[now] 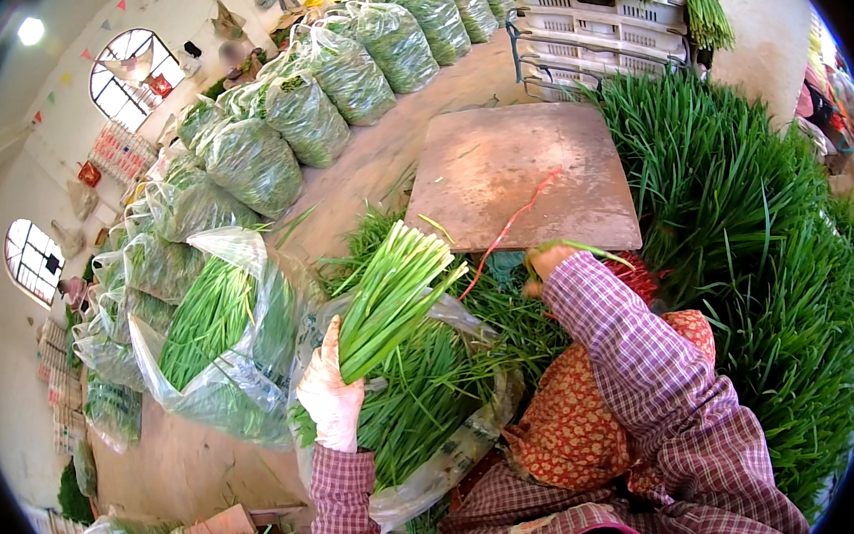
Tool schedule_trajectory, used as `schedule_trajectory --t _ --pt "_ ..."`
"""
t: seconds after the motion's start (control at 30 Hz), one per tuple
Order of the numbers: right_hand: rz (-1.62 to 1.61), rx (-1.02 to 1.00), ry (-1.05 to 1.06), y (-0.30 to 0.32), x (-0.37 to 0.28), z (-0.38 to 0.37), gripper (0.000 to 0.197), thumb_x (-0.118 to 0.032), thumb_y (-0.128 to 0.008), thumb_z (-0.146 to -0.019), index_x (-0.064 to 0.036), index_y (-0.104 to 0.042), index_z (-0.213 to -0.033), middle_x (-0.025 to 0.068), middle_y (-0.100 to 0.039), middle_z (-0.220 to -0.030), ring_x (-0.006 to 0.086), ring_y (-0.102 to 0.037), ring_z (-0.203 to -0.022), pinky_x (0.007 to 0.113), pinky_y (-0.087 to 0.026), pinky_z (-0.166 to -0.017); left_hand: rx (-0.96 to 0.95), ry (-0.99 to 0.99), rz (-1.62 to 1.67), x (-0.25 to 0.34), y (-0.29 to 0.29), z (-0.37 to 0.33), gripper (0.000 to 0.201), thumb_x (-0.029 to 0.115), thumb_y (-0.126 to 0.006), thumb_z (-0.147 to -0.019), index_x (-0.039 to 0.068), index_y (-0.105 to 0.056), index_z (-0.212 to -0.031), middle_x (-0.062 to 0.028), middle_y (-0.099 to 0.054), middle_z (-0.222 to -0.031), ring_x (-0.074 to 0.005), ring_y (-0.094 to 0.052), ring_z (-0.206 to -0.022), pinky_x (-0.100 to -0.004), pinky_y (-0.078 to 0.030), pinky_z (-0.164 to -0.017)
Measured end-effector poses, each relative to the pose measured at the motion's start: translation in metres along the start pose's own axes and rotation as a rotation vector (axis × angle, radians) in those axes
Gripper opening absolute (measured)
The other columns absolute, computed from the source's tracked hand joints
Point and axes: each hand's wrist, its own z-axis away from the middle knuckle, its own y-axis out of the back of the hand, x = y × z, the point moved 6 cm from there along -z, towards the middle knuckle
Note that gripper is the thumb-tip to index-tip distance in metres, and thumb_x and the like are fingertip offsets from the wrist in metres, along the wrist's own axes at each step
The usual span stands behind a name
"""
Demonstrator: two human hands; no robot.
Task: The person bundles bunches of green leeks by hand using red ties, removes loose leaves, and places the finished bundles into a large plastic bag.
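Checked sleeves reach toward the board: by its near-left corner, the left hand grips a bunch, likely to hold it even; at its near edge, the right hand seemingly pinches a stalk.

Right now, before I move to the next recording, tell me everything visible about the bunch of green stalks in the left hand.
The bunch of slim green stalks looks like fresh, leafy produce: bright green, paling to whitish yellow at the ends. It is gripped in the bare left hand, tilted with its pale ends fanned up and rightward, toward the flat reddish-brown board. No tie shows around it. Its lower end disappears behind the hand and cannot be clearly separated from the loose greens below.
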Motion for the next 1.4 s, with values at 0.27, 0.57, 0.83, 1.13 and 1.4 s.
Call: schedule_trajectory --t 0.27,0.57,0.83,1.13,1.4 --pt "-0.317 0.421 0.244 0.051 -0.022 0.049 0.033 -0.031 -0.065 -0.084 -0.0124 -0.061 -0.111 0.0117 -0.058 -0.115 0.0305 -0.061 -0.099 0.043 -0.052 -0.087 0.005 -0.061 -0.059 0.002 -0.004 -0.001 0.08 0.008 -0.072 -0.064 0.026 -0.046 -0.137 -0.0058 -0.054 -0.077 -0.0278 -0.058 -0.066 -0.0366 -0.048 -0.058" --pt "-0.488 0.761 0.658 0.045 -0.068 0.056 0.017 -0.022 -0.061 -0.085 -0.0133 -0.057 -0.1 0.0094 -0.058 -0.093 0.0308 -0.063 -0.083 0.04 -0.052 -0.069 0.007 -0.094 -0.023 0.014 -0.004 -0.004 0.075 0.008 -0.07 -0.066 0.025 -0.047 -0.135 -0.0064 -0.056 -0.078 -0.0281 -0.059 -0.066 -0.0366 -0.049 -0.058" --pt "-0.467 0.722 0.256 0.028 0.007 0.024 0.013 -0.017 -0.056 -0.088 -0.0093 -0.054 -0.098 0.0131 -0.062 -0.089 0.0319 -0.063 -0.079 0.043 -0.053 -0.069 0.02 -0.078 -0.032 0.01 0.0 -0.002 0.075 0.007 -0.071 -0.065 0.025 -0.049 -0.135 -0.0072 -0.055 -0.076 -0.0286 -0.058 -0.065 -0.0371 -0.049 -0.059" --pt "-0.307 0.826 0.777 0.041 -0.072 0.07 0.024 -0.019 -0.068 -0.078 -0.018 -0.06 -0.1 0.004 -0.055 -0.095 0.0234 -0.061 -0.088 0.036 -0.055 -0.065 0.016 -0.107 -0.009 0.016 -0.004 -0.002 0.076 0.006 -0.071 -0.065 0.024 -0.049 -0.135 -0.0077 -0.059 -0.081 -0.0287 -0.061 -0.071 -0.0364 -0.05 -0.063" --pt "-0.701 0.681 0.759 0.026 -0.057 0.055 0.01 -0.017 -0.065 -0.085 -0.0102 -0.065 -0.092 0.0074 -0.064 -0.08 0.026 -0.064 -0.072 0.036 -0.053 -0.064 -0.044 -0.07 -0.034 0.019 -0.003 -0.003 0.068 0.009 -0.073 -0.067 0.018 -0.053 -0.131 -0.0081 -0.063 -0.09 -0.0273 -0.064 -0.076 -0.034 -0.052 -0.068"
